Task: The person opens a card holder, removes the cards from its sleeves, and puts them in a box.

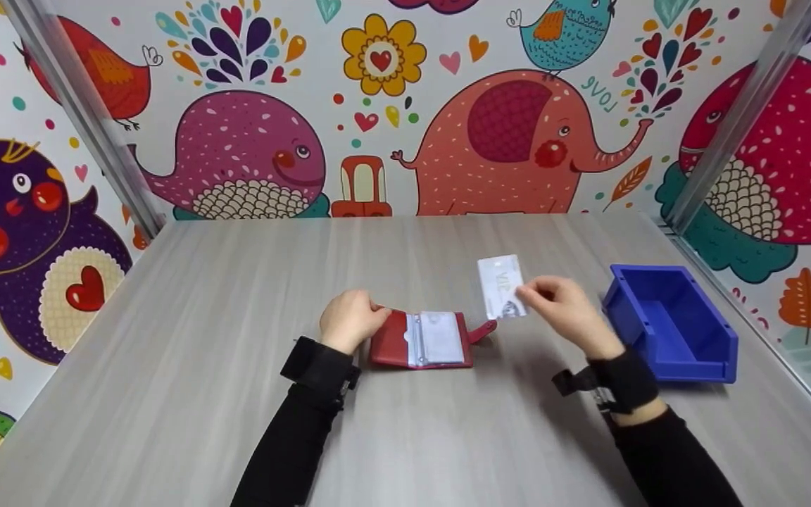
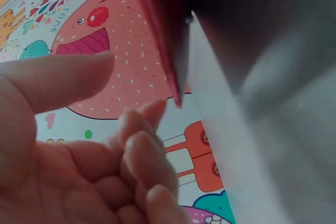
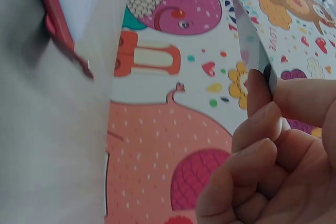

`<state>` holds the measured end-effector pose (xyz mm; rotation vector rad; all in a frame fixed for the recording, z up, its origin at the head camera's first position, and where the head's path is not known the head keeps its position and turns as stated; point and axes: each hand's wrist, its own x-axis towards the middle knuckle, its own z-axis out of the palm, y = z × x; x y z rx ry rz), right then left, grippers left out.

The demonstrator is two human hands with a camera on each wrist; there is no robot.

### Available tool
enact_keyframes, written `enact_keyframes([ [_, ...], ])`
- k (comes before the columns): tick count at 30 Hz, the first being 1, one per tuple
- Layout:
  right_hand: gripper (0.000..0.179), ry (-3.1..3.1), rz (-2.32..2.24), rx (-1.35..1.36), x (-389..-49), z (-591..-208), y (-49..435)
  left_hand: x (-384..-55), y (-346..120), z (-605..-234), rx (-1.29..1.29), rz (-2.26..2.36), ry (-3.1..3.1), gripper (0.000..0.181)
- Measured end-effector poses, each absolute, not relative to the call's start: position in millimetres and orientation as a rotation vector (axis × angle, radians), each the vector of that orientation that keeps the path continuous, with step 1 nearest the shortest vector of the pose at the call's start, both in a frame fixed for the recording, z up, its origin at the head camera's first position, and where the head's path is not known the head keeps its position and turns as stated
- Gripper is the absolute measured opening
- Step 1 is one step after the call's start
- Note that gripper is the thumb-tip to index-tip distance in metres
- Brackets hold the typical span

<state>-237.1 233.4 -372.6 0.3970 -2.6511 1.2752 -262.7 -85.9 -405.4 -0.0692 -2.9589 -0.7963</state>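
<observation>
A small red card wallet (image 1: 390,341) lies unfolded on the table, with pale card sleeves (image 1: 441,338) inside and a snap strap (image 1: 483,331) sticking out to the right. My left hand (image 1: 350,320) is at its left edge. In the left wrist view, that hand's thumb (image 2: 79,80) stands apart from the loosely bent fingers, and the wallet's edge (image 2: 170,77) is close to a fingertip; whether they touch I cannot tell. Between thumb and forefinger, my right hand (image 1: 564,310) pinches a white VIP card (image 1: 500,285), raised above and right of the wallet.
A blue plastic bin (image 1: 719,345) stands on the table (image 1: 236,282) to the right, beside my right wrist. Walls with printed cartoon animals (image 1: 504,141) and metal frame posts (image 1: 89,113) border the table at the back and sides.
</observation>
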Motion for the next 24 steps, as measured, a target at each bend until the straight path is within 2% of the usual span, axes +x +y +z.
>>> enact_keyframes([
  [6,0.021,-2.667,1.199,0.321,-232,-363,258,-264,-89,-409,-0.049,-0.799,-3.025,0.039],
  [10,0.024,-2.664,1.154,0.272,-230,-358,275,-266,-91,-410,-0.047,-0.816,-3.046,0.033],
  [16,0.034,-2.715,1.087,0.208,-224,-352,302,-267,-94,-414,-0.052,-0.781,-3.053,0.012],
  [20,0.039,-2.745,1.093,0.154,-219,-351,321,-268,-94,-416,-0.054,-0.773,-3.066,0.012],
  [24,0.045,-2.782,1.107,0.083,-216,-348,341,-268,-95,-418,-0.064,-0.751,-3.098,0.022],
])
